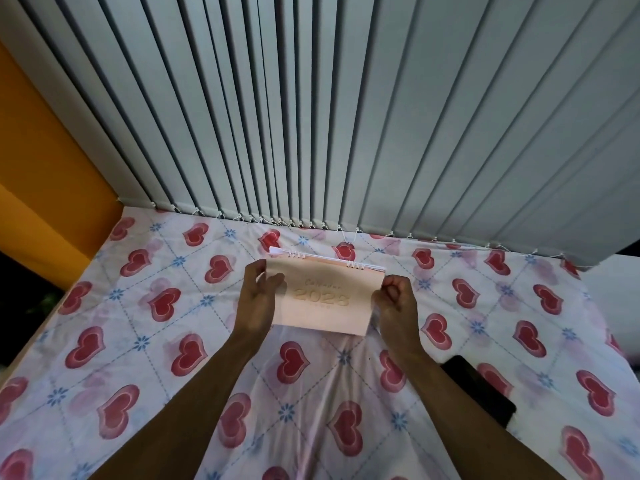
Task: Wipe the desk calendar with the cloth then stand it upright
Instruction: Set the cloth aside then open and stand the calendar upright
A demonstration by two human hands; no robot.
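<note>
A pale pink desk calendar [325, 299] with "2023" embossed on its cover and white spiral rings along its far edge sits on the heart-patterned sheet [173, 306]. My left hand [258, 296] grips its left edge, thumb on the cover. On the other side, my right hand [394, 303] pinches the right edge with curled fingers. The cover faces me and leans slightly back. No cloth is visible.
A black flat object [479, 389], like a phone, lies on the sheet near my right forearm. Grey vertical blinds [311, 116] hang right behind the calendar. An orange wall [45, 188] borders the left side.
</note>
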